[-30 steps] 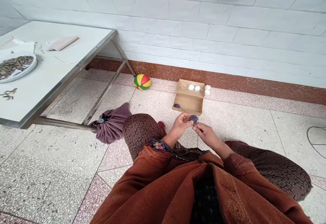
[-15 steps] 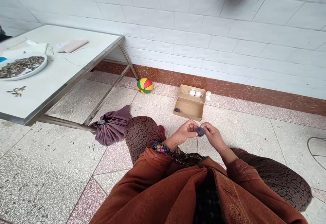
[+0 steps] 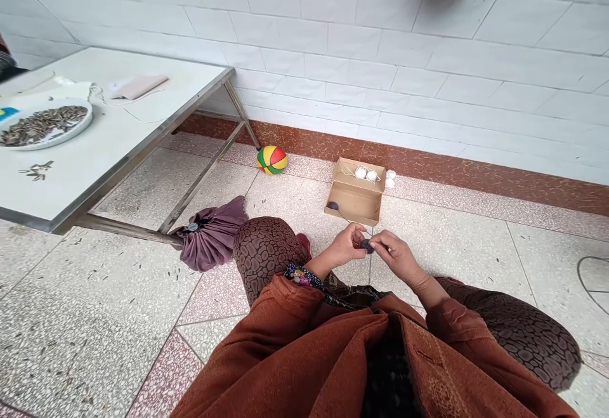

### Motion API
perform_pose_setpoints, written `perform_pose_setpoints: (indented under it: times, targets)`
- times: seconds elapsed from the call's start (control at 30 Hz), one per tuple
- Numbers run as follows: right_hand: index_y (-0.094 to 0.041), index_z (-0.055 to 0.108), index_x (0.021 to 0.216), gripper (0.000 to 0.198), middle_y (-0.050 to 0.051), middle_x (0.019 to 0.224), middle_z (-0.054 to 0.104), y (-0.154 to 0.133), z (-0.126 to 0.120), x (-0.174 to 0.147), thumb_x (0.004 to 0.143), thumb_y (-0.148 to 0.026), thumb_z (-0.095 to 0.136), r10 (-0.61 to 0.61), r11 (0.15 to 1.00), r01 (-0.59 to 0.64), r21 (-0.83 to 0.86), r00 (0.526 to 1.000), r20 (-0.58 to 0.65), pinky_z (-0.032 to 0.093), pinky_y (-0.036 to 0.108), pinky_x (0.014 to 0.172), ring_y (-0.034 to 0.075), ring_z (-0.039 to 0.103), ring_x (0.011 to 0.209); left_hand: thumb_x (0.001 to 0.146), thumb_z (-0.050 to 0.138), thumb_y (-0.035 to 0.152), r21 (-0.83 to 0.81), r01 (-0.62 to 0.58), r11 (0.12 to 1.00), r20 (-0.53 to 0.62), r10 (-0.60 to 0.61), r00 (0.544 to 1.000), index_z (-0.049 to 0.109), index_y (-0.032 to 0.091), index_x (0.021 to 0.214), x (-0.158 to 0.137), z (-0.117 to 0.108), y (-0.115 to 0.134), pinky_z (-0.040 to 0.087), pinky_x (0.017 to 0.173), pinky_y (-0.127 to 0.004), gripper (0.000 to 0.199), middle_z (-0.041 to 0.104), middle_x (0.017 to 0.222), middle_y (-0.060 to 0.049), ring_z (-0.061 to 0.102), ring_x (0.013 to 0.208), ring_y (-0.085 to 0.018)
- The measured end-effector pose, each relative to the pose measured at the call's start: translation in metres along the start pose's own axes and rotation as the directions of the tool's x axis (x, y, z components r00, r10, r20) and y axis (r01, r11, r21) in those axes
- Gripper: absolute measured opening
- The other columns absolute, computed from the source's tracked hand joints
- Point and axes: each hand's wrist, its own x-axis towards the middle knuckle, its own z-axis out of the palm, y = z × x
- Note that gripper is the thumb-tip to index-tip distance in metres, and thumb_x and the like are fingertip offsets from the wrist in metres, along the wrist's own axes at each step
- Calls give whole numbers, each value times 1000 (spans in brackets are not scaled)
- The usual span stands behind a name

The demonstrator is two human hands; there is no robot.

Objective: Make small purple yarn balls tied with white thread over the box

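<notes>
A small dark purple-grey ball of yarn [image 3: 367, 247] is between my hands, above the floor in front of my lap. My left hand [image 3: 343, 247] has its fingers closed around the ball's left side. On the other side, the fingers of my right hand [image 3: 397, 258] are pinched together at the ball, seemingly on its yarn strand. That strand runs back to an open cardboard box [image 3: 358, 203], where another dark ball of yarn [image 3: 332, 205] lies in the left corner. White yarn balls [image 3: 360, 172] rest in the box's lid part, and other white balls [image 3: 390, 179] sit just right of it.
A white table [image 3: 157, 97] with a metal frame stands at left, bearing a plate of seeds [image 3: 76, 127]. A purple cloth bundle [image 3: 216, 234] lies by its leg. Near the wall sits a striped ball [image 3: 272, 160]. At far right a dark cable [image 3: 581, 278] curves over the floor.
My right hand has shifted slightly left and turned over the yarn ball, covering more of it. The ball sits a little further left in my left hand.
</notes>
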Motion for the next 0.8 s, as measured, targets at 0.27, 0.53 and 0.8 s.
perform_pose_setpoints:
  times: [0.27, 0.53, 0.8]
  targets:
    - [-23, 67, 84, 30, 5, 80, 68, 24, 13, -11, 99, -44, 52, 119, 993, -119, 8, 992, -46, 55, 35, 74, 21, 64, 76, 65, 87, 28, -323, -51, 945, 41, 67, 997, 57, 20, 116, -6, 4, 11, 44, 82, -29, 60, 64, 96, -1, 60, 86, -14]
    - [-25, 70, 94, 25, 6, 85, 69, -5, 13, -11, 103, -40, 52, -44, 997, 47, -55, 997, 63, 55, 34, 78, 21, 67, 81, 63, 80, 16, 32, -109, 993, -161, 113, 980, 53, 18, 112, 2, 0, 7, 45, 80, -29, 55, 59, 90, 2, 59, 81, -12]
    - [-23, 69, 87, 31, 5, 83, 71, 12, -3, -7, 100, -47, 54, 137, 991, -136, 13, 982, -132, 55, 35, 77, 22, 66, 80, 66, 86, 22, -181, -33, 983, 196, 69, 978, 57, 20, 117, -8, 6, 11, 45, 80, -29, 59, 63, 95, -1, 61, 85, -13]
